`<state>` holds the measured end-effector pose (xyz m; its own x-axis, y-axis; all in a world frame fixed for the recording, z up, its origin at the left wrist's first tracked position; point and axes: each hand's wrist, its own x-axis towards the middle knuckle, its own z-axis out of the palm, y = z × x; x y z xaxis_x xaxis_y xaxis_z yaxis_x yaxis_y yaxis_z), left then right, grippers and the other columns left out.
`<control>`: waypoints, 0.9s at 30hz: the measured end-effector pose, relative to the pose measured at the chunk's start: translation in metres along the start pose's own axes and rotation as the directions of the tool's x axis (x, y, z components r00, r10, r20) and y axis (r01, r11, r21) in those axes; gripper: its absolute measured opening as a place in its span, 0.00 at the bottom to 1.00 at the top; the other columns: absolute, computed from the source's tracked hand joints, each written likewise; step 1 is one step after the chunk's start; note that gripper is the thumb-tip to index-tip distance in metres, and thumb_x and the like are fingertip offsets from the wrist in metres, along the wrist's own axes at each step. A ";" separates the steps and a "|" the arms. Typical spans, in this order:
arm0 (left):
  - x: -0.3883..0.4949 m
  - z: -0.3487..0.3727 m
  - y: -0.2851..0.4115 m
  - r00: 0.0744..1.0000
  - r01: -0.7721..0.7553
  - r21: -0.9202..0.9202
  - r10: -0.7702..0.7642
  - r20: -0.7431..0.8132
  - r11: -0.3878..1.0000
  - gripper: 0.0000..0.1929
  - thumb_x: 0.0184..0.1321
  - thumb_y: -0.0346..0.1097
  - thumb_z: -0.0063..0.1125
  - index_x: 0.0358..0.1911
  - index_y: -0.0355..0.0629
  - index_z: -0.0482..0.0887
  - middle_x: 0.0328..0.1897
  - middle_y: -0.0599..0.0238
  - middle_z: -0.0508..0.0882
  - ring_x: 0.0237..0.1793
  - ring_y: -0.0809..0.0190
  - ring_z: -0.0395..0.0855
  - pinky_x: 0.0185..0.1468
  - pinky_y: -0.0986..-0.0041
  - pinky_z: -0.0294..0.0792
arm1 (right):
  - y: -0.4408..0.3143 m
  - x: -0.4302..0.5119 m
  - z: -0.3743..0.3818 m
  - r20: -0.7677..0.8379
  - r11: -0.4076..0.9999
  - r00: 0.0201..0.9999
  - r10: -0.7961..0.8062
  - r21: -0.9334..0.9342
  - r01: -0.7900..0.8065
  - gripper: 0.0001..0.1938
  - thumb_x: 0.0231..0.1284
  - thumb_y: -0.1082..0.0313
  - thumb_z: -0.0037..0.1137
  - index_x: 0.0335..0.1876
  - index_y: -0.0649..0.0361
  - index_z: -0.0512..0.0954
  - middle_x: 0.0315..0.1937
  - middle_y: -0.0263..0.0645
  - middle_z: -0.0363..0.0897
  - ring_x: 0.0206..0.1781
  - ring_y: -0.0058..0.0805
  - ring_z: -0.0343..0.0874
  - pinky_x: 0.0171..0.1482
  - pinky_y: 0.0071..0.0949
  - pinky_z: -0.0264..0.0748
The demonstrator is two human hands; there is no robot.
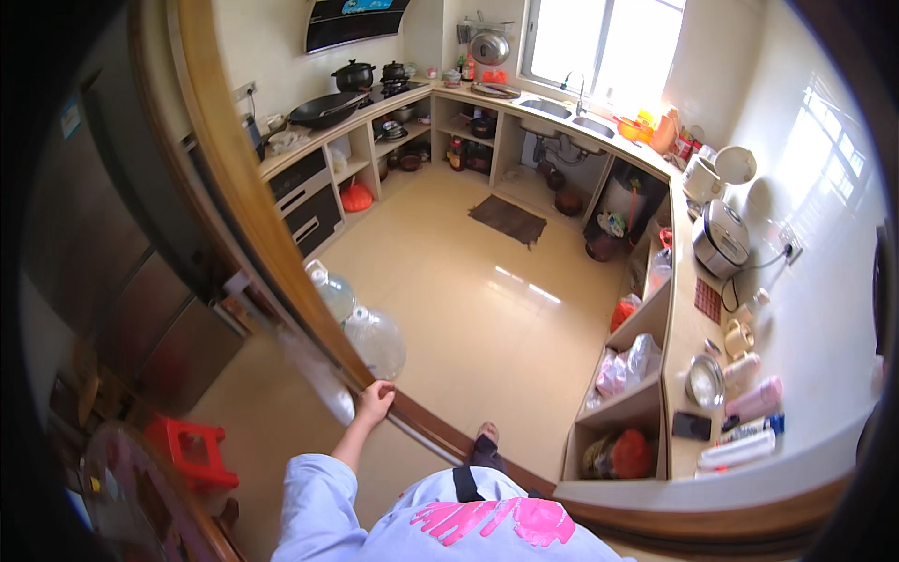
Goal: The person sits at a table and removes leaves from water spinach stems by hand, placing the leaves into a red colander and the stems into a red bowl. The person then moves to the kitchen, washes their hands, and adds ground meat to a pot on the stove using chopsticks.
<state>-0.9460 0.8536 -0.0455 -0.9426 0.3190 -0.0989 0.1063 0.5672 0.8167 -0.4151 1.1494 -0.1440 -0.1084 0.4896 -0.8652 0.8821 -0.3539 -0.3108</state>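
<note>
My left hand [377, 402] hangs with curled fingers in front of the kitchen doorway. In the picture it overlaps the foot of the wooden door frame [274, 211]; whether it touches the wood I cannot tell, and nothing shows in it. Just beyond stand two large clear plastic water bottles [376, 344], one behind the other. My right hand is out of view. Before me, one foot [487, 434] is at the brown door threshold [432, 419], and the tiled kitchen floor [449, 281] stretches ahead.
The countertop [685, 449] on the right bears a rice cooker [721, 239], a steel bowl [704, 381], a phone [692, 426] and cups. A wok [326, 111] sits back left, the sink [544, 107] under the window. A dark mat [509, 219] lies ahead; a red plastic stool [193, 449] stands left.
</note>
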 end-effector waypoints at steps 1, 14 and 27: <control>0.028 0.003 0.012 0.999 -0.040 -0.038 0.039 -0.014 0.998 0.13 0.56 0.37 0.58 0.44 0.43 0.81 0.37 0.60 0.86 0.38 0.60 0.85 0.44 0.70 0.75 | -0.026 0.010 0.002 0.030 0.999 0.999 0.038 0.005 -0.039 0.09 0.52 0.62 0.57 0.29 0.60 0.79 0.20 0.39 0.78 0.20 0.26 0.76 0.23 0.26 0.72; 0.056 0.064 -0.099 0.579 0.730 0.285 -0.784 0.226 0.621 0.10 0.47 0.41 0.59 0.24 0.42 0.86 0.24 0.57 0.85 0.28 0.57 0.83 0.35 0.63 0.73 | -0.657 0.179 -0.060 -0.075 0.802 0.814 -0.576 0.136 0.581 0.08 0.58 0.70 0.52 0.40 0.64 0.76 0.23 0.39 0.78 0.18 0.24 0.74 0.19 0.23 0.70; 0.606 0.087 0.065 0.928 0.359 0.090 -0.366 0.070 0.929 0.15 0.58 0.44 0.56 0.45 0.46 0.82 0.44 0.55 0.85 0.46 0.51 0.83 0.48 0.64 0.74 | -0.787 0.267 -0.031 0.099 0.760 0.776 -0.623 -0.157 0.630 0.06 0.53 0.71 0.55 0.34 0.63 0.80 0.24 0.38 0.80 0.24 0.28 0.78 0.24 0.28 0.72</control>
<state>-1.4832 1.1502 -0.1017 -0.8913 0.1420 -0.4307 -0.2116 0.7099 0.6718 -1.1245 1.5835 -0.1181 -0.6790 0.5213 -0.5169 0.6744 0.1650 -0.7196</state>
